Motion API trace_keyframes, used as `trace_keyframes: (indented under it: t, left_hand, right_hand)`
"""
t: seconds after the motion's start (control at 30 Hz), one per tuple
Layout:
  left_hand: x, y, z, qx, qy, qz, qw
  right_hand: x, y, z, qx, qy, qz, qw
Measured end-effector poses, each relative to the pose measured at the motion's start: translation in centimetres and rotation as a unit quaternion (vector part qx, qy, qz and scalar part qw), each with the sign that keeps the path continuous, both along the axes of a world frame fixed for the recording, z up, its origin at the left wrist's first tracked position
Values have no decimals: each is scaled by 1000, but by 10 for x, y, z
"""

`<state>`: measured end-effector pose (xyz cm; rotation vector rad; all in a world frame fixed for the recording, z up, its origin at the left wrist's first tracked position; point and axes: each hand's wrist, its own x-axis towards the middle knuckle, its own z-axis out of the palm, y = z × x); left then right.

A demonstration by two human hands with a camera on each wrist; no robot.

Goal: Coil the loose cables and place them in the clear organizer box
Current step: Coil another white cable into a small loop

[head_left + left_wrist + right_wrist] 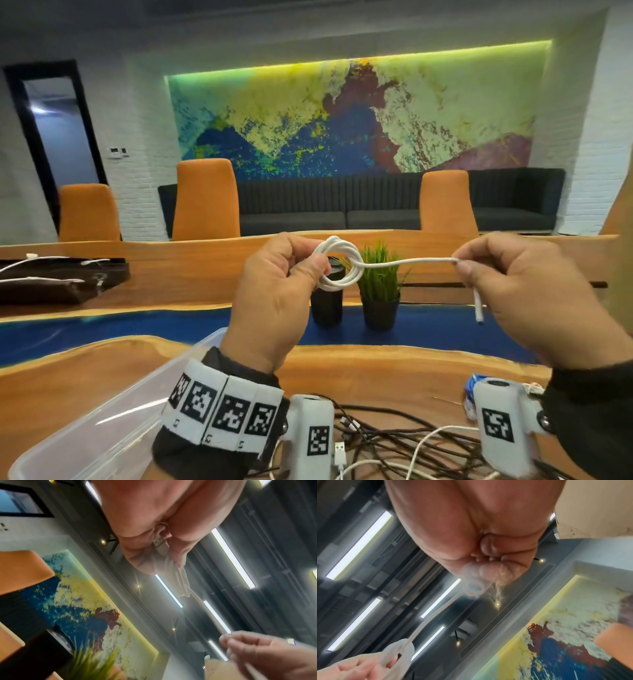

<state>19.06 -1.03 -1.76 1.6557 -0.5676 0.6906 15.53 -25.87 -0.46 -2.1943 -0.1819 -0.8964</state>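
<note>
A white cable (404, 262) is wound into a small coil (339, 263) that my left hand (274, 284) grips, raised above the table. Its free end runs right to my right hand (513, 291), which pinches it, and the tip (479, 310) hangs below the fingers. In the left wrist view a USB plug (159, 542) shows between my left fingers, with the cable (181, 582) trailing away. In the right wrist view the coil (399, 654) shows at lower left. The clear organizer box (89, 431) sits at lower left on the table.
A tangle of black and white loose cables (394, 445) lies on the wooden table (376, 366) near me. A black cylinder (327, 301) and a potted plant (380, 291) stand mid-table. A dark pouch with white cables (51, 281) lies far left. Orange chairs (205, 198) line the far side.
</note>
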Motion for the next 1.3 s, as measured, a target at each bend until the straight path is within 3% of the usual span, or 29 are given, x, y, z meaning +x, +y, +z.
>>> trace_keyframes:
  t: [0.1, 0.2, 0.3, 0.37, 0.5, 0.57, 0.63, 0.73, 0.83, 0.93, 1.07, 1.17, 1.3]
  left_hand:
    - [4, -2, -8, 121, -36, 84, 988]
    - [6, -5, -14, 226, -32, 164, 960]
    - [7, -4, -13, 255, 10, 208, 944]
    - [9, 2, -9, 194, 30, 187, 963]
    - [7, 8, 2, -6, 82, 111, 990]
    - [1, 6, 9, -159, 160, -6, 974]
    - [-7, 2, 15, -265, 213, -141, 930]
    - [-16, -8, 14, -270, 235, -227, 906]
    - [-18, -19, 10, -229, 217, -259, 913]
    - [-20, -24, 7, -156, 187, -242, 939]
    - [-19, -27, 3, -104, 160, -212, 958]
    - [-18, -27, 0, -96, 142, -196, 965]
    - [-19, -30, -1, -78, 108, -183, 974]
  right_hand:
    - [-6, -4, 5, -27, -53, -27, 998]
    - [-16, 5, 11, -48, -101, -18, 994]
    - [-22, 15, 14, -66, -117, 5, 991]
    - [-23, 19, 13, -80, -110, 9, 991]
    - [-27, 27, 14, -88, -114, 28, 989]
    - [-20, 25, 8, -96, -98, 25, 990]
    - [-5, 19, -2, -104, -38, 1, 994]
    - [9, 17, -13, -71, 1, -32, 997]
    - [9, 24, -11, 82, -14, 29, 996]
    - [5, 35, -7, 300, 0, 148, 942]
    - [1, 52, -7, 514, 39, 276, 811]
    - [0, 61, -11, 558, 88, 325, 758]
    - [-3, 66, -17, 515, 167, 386, 747]
